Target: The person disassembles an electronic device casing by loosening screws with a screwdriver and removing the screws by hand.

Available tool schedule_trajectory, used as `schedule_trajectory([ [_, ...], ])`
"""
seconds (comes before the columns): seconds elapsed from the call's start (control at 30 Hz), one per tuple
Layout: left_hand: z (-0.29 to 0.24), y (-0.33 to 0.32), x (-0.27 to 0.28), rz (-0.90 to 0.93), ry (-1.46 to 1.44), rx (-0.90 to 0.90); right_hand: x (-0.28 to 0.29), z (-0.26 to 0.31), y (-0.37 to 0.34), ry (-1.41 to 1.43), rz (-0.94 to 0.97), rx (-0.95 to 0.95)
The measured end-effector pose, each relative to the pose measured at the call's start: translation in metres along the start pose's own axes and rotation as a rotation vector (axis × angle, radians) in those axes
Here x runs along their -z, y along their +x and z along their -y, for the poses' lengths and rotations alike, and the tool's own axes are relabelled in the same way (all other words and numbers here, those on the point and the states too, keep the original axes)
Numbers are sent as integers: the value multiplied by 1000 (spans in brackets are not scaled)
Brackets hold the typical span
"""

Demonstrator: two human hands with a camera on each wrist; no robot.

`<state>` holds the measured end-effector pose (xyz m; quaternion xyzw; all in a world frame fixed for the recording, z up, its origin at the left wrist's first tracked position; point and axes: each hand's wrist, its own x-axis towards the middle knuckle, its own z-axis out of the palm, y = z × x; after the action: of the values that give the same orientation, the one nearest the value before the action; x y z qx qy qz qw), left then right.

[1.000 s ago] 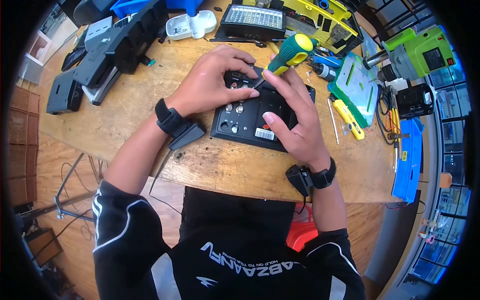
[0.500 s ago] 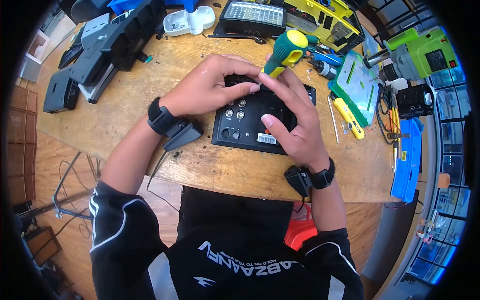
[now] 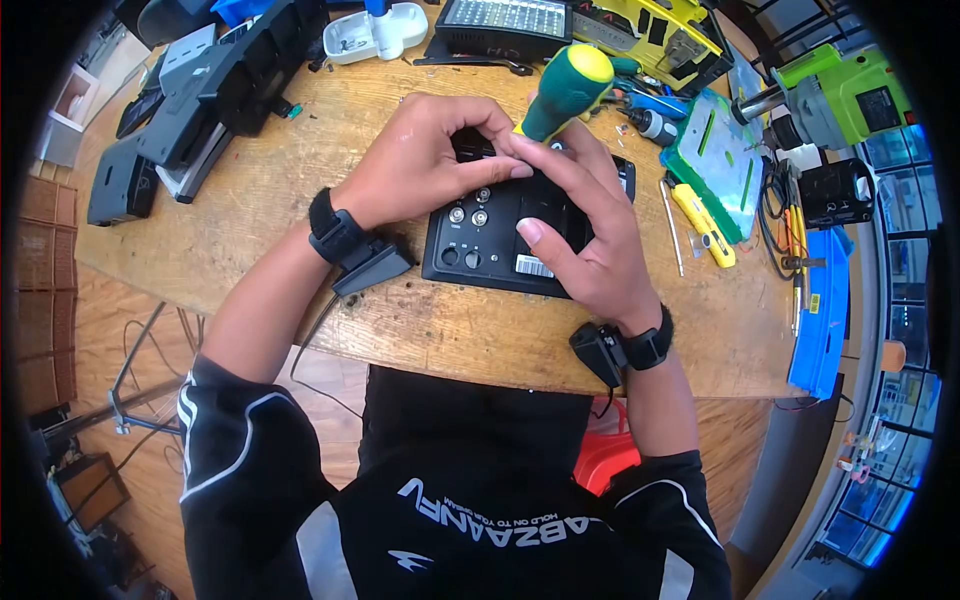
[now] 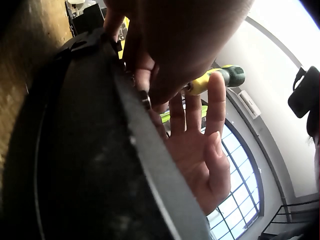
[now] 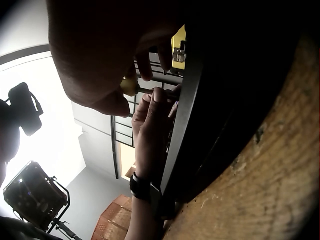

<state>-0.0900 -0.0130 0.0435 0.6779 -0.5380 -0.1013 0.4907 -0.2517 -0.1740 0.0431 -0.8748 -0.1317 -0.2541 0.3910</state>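
Note:
A black device (image 3: pixel 465 240) with round metal sockets and a barcode label lies flat on the wooden bench. Over its upper part tilts a screwdriver (image 3: pixel 568 92) with a green and yellow handle. Thumb and forefinger of my left hand (image 3: pixel 415 155) pinch its thin shaft low down, as the right wrist view shows. My right hand (image 3: pixel 605 235) reaches over the device from the right, its straight forefinger against the handle and its thumb held apart. In the left wrist view, the fingers (image 4: pixel 216 100) of that hand stand extended beside the handle. The screwdriver's tip is hidden.
A yellow utility knife (image 3: pixel 705 225), a green-edged tray (image 3: pixel 712 165) and a green power drill (image 3: pixel 850 105) are at the right. Black equipment (image 3: pixel 180 120) fills the left. A white dish (image 3: pixel 405 35), an LED light (image 3: pixel 505 25) and a yellow case (image 3: pixel 665 40) line the back.
The screwdriver's handle has turned about its axis, and the opening seen in it has swung out of sight. Both hands keep nearly the same places on the device.

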Motion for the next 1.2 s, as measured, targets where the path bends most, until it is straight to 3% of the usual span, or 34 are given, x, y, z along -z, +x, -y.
schedule_trajectory([
  [0.13,4,-1,-3,1,-23,13,0,2,-1,-8,-8,-9],
  [0.23,15,2,-2,-36,-56,-160,1,1,-1,-18,-13,-5],
  [0.4,2,1,4,69,-69,32,-1,-1,-2,-14,-3,19],
  [0.53,3,1,1,50,-73,44,-1,0,0,-7,3,-7],
  [0.6,9,1,1,7,-65,-93,-1,1,-1,-6,1,-21],
  [0.73,10,1,6,66,-122,-38,-2,-2,-1,-5,-11,0],
  [0.93,5,0,-1,-31,-25,-98,-3,1,0,0,-8,20],
  [1.0,6,0,2,37,-118,-7,-2,0,0,-6,-11,15],
  [1.13,9,0,2,51,-103,6,-3,1,0,-2,-16,11],
  [1.2,11,1,-1,-27,47,-39,-4,2,0,7,-19,11],
])
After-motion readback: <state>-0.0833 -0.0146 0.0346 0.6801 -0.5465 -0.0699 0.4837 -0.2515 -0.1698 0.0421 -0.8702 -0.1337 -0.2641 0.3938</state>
